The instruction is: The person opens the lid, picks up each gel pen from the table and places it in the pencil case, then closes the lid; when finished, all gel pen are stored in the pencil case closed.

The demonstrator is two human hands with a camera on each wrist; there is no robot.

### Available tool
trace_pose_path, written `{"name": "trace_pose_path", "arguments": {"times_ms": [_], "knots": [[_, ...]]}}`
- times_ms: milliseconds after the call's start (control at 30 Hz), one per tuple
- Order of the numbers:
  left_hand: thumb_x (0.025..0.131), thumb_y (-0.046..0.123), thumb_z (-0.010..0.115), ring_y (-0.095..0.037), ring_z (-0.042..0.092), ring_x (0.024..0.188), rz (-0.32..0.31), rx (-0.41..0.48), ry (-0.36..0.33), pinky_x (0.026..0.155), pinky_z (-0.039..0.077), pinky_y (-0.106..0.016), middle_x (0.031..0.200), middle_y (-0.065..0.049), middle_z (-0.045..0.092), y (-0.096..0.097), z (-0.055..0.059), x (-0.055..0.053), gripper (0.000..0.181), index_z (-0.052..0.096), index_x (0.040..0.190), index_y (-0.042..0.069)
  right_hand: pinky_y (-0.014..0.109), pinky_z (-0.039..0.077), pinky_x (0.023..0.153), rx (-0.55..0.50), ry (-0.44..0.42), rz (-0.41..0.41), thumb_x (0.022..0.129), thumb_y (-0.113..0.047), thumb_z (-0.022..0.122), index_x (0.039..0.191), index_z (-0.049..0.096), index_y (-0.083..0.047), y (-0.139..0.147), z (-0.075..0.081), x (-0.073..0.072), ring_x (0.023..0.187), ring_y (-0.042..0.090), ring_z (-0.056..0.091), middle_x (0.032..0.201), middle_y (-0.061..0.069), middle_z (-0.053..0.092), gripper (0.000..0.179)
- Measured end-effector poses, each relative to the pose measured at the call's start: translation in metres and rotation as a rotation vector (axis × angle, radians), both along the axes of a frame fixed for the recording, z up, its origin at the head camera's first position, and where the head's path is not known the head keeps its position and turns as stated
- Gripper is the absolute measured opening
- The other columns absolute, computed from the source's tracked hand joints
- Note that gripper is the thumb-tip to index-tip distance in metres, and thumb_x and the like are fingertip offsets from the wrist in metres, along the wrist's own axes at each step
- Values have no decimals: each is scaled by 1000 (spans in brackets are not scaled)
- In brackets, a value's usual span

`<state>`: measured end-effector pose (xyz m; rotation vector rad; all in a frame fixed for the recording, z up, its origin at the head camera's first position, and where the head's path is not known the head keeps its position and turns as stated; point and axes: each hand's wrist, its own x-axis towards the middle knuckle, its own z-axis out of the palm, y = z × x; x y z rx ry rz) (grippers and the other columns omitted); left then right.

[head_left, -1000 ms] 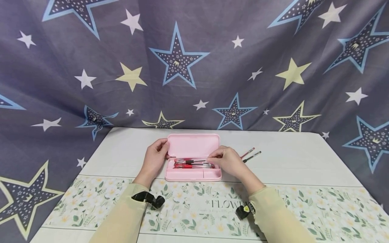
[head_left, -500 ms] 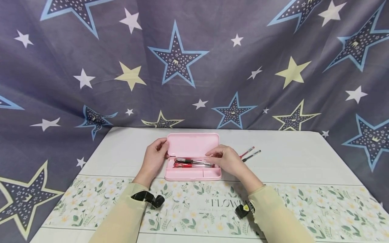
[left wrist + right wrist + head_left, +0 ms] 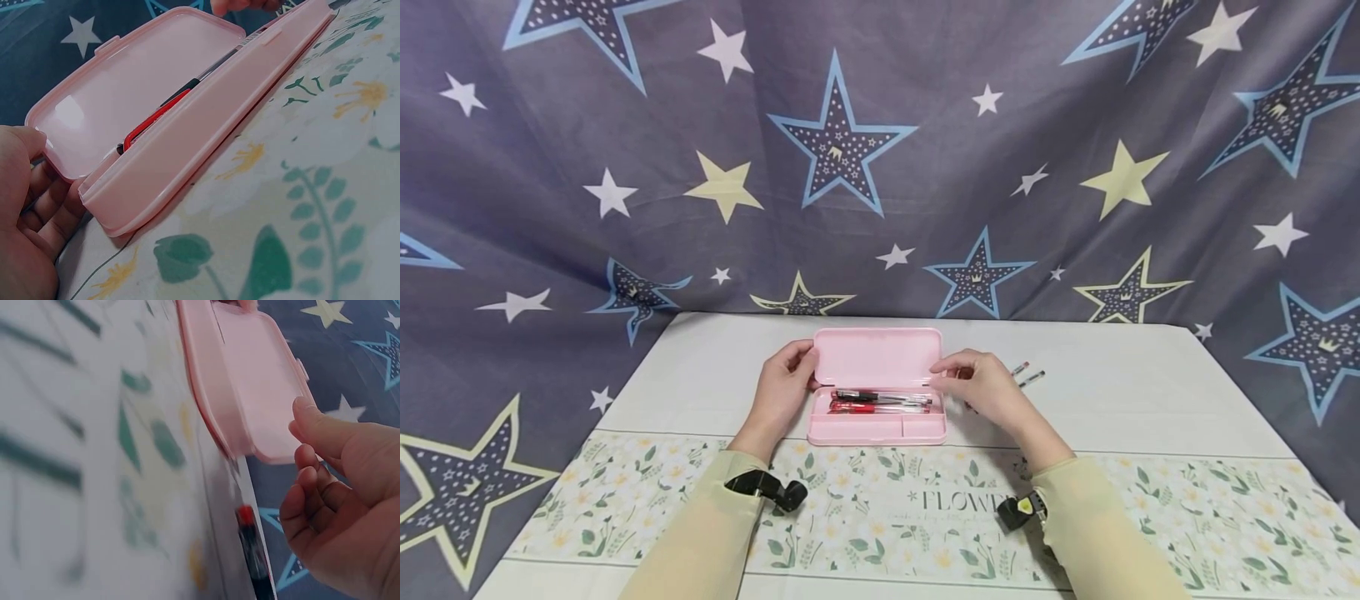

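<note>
A pink pencil case [image 3: 853,431] lies with its lid [image 3: 877,357] raised, a black gel pen [image 3: 863,395] and a red gel pen [image 3: 859,409] in its long rear compartment. My left hand [image 3: 778,396] pinches the lid's left edge; in the left wrist view the thumb is on the inner face, the other fingers behind. At the case's right end, my right hand [image 3: 988,387] hovers with loosely bent fingers and nothing between them, as the right wrist view shows. Two more pens, one red [image 3: 1020,367] and one black [image 3: 1032,379], lie on the table beyond it, partly hidden by it.
The case's front row has two small compartments divided by a thin wall. A white tablecloth [image 3: 1120,392] with a floral band [image 3: 850,533] covers the table. Behind the table hangs a star-patterned curtain [image 3: 970,183].
My right hand has let the black pen down beside the red one in the case and moved right, off the case toward the loose pens. My left hand keeps its hold on the lid.
</note>
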<state>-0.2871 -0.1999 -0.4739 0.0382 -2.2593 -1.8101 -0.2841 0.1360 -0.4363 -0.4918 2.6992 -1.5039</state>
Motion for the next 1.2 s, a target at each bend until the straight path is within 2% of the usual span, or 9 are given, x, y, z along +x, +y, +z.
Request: {"name": "trace_pose_path", "arguments": {"times_ms": [100, 267, 600, 767, 900, 1033, 1200], "knots": [[115, 17, 62, -18, 64, 79, 2, -5, -2, 69, 59, -23, 106, -15, 68, 0, 1, 0, 27, 73, 135, 4, 29, 47, 57, -2, -22, -27, 98, -20, 88, 120, 84, -10, 11, 3, -1, 68, 28, 64, 90, 6, 66, 24], [115, 17, 62, -20, 64, 79, 4, -8, 1, 69, 59, -22, 107, -18, 68, -1, 1, -1, 27, 73, 135, 4, 30, 49, 68, 32, 14, -74, 98, -19, 88, 121, 84, -9, 27, 5, -4, 83, 24, 60, 96, 5, 69, 26], [115, 16, 61, -18, 64, 77, 7, -13, -4, 68, 59, -22, 106, -18, 68, -2, 0, 0, 27, 73, 135, 4, 29, 51, 73, 65, 65, -119, 99, -20, 86, 129, 80, -4, 63, 5, -10, 96, 25, 65, 114, 11, 78, 34], [115, 18, 61, -18, 64, 78, 4, -9, -5, 68, 58, -21, 108, -20, 68, -2, 0, 0, 28, 73, 136, 3, 34, 52, 86, 100, 75, -138, 101, -20, 85, 130, 79, -4, 76, 2, -12, 105, 28, 67, 121, 13, 79, 34], [115, 18, 61, -18, 64, 79, 1, -2, -7, 69, 58, -21, 109, -20, 68, -1, 0, 0, 28, 73, 136, 3, 38, 52, 91, 110, 74, -138, 101, -20, 84, 132, 78, -4, 84, 0, -13, 111, 31, 67, 125, 15, 78, 35], [115, 19, 61, -19, 64, 80, 2, -6, -8, 69, 58, -21, 109, -19, 68, 0, 2, 1, 28, 73, 135, 4, 41, 54, 95, 104, 61, -137, 102, -20, 84, 134, 77, -4, 93, -3, -14, 115, 34, 69, 128, 16, 77, 37], [115, 19, 62, -21, 64, 81, 1, -5, -7, 69, 58, -22, 110, -19, 69, 1, 2, 1, 28, 73, 136, 4, 52, 52, 108, 74, 12, -137, 102, -23, 83, 138, 74, -3, 103, -6, -15, 126, 40, 68, 133, 17, 76, 41]]}}
